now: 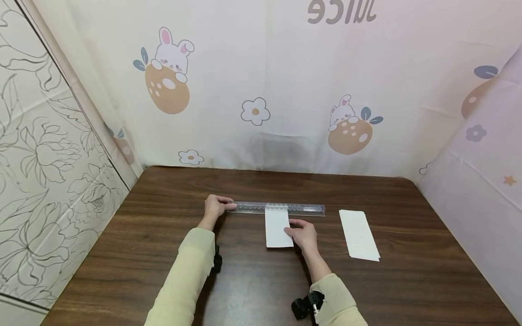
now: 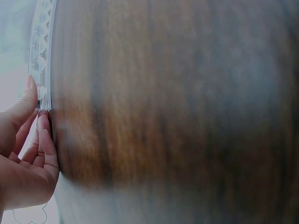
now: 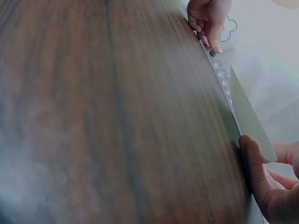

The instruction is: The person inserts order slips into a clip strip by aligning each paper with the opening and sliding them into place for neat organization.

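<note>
A long, clear plastic strip (image 1: 306, 209) with a row of round shapes along it lies across the table. My left hand (image 1: 215, 209) pinches its left end, thumb on top and fingers beneath in the left wrist view. At the strip's middle, a white card (image 1: 279, 228) has its far edge at the strip and extends toward me. My right hand (image 1: 303, 234) pinches the card's right edge near its lower corner. In the right wrist view the card (image 3: 252, 123) stands tilted beside the strip (image 3: 222, 74); whether it is one sheet or several cannot be told.
Several white cards (image 1: 359, 235) lie in a slightly uneven stack to the right of my right hand. The dark wooden table (image 1: 253, 280) ends at a patterned curtain (image 1: 220, 90) behind and a floral panel (image 1: 53, 149) at left.
</note>
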A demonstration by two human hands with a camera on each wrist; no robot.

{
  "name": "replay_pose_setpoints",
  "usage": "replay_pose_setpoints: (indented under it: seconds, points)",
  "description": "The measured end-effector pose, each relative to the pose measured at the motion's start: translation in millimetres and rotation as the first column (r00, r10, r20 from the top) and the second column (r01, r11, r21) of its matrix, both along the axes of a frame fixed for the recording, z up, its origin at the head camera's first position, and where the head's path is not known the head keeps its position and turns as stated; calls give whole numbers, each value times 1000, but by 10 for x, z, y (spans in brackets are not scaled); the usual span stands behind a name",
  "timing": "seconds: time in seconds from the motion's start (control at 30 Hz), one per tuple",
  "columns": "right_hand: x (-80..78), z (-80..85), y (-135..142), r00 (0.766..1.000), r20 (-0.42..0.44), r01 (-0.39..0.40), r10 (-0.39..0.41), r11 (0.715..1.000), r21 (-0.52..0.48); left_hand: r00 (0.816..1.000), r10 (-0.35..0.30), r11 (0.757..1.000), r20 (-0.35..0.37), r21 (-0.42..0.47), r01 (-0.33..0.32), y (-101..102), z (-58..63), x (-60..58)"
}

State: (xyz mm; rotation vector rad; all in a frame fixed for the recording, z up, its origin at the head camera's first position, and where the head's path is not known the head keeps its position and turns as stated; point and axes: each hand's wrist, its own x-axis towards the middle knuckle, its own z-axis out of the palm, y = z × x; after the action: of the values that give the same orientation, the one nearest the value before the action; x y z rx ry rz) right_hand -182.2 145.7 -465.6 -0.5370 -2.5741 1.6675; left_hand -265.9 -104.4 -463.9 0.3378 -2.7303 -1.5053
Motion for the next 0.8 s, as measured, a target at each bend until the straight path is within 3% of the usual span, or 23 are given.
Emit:
replay_pose_setpoints:
  seconds: [0.8]
  points:
    - [-14, 7, -119, 1000, 2, -25, 25, 1000, 3, 1000, 6, 1000, -2, -2, -6, 4, -13, -1]
